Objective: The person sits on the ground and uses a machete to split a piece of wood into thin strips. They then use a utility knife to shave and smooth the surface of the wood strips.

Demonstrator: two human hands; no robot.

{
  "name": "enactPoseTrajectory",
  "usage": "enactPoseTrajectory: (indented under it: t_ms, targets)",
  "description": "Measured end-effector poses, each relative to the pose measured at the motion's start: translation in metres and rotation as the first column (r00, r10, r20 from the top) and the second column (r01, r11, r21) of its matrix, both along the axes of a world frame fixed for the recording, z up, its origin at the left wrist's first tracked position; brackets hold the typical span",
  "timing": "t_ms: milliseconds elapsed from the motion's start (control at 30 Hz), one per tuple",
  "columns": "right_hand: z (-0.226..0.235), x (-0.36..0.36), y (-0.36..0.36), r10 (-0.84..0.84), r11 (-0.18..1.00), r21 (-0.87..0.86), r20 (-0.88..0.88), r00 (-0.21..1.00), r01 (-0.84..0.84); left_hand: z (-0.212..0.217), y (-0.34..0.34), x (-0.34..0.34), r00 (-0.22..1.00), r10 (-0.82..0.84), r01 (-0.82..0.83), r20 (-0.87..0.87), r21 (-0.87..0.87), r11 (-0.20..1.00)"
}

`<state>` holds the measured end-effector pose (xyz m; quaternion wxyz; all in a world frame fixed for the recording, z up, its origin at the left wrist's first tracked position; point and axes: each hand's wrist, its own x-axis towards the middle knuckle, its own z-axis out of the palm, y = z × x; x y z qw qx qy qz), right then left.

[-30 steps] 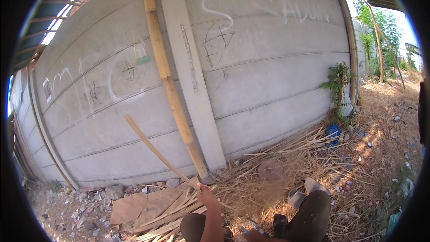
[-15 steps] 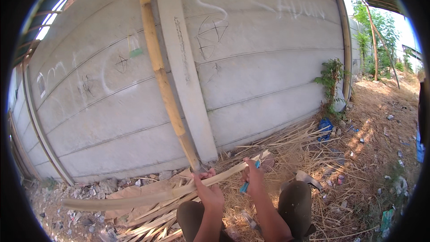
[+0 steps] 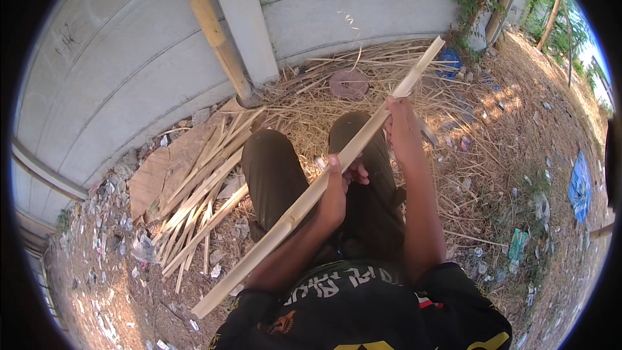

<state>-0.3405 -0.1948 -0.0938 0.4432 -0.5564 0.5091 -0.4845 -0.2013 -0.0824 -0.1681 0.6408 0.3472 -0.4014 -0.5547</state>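
A long pale bamboo strip (image 3: 303,202) slants across my lap, its far end up to the right and its near end low on the left. My left hand (image 3: 338,189) grips it near the middle, thumb on top and fingers curled beneath. Farther up the strip, my right hand (image 3: 403,128) is closed against its right side. The blue-handled knife gripped there half a second ago is hidden now by the hand and strip. Beyond the far end of my knees, a thin curled shaving (image 3: 350,21) shows in front of the wall.
Split bamboo strips (image 3: 194,210) lie piled at my left beside flattened brown cardboard (image 3: 155,178). A round reddish-brown slab (image 3: 348,83) rests among shavings. A concrete wall (image 3: 376,6) and bamboo pole (image 3: 217,39) stand ahead. Blue plastic (image 3: 581,186) and litter lie right.
The view has tipped downward. The bamboo strip has swung from nearly level to a steep slant over my lap, both hands moving with it. The blue handle has gone out of sight.
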Motion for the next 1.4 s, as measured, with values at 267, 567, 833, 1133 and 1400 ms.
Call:
enactPoseTrajectory:
  t_ms: [267, 567, 833, 1133, 1400]
  targets:
    - [-0.049, 0.023, -0.002, -0.211, 0.967, -0.212, -0.373, 0.904, 0.138, -0.012, -0.013, 0.021, 0.789, -0.34, 0.468, -0.512, 0.141, 0.872]
    - [-0.071, -0.021, -0.021, -0.302, 0.911, -0.348, -0.205, 0.931, 0.219, 0.067, 0.006, 0.03, 0.21, 0.654, 0.083, 0.727, -0.68, 0.729]
    - [-0.067, -0.069, -0.015, -0.425, 0.891, -0.275, -0.223, 0.877, 0.362, 0.016, 0.017, 0.054, -0.126, 0.059, -0.089, 0.99, -0.07, 0.994]
    - [-0.061, -0.09, 0.015, -0.292, 0.935, -0.313, -0.416, 0.861, 0.166, 0.012, -0.028, -0.002, -0.098, 0.118, -0.027, 0.988, -0.121, 0.992]
    - [-0.062, -0.097, 0.062, -0.267, 0.931, -0.363, -0.632, 0.727, 0.027, 0.008, -0.062, -0.049, 0.037, 0.225, -0.031, 0.974, -0.224, 0.974]
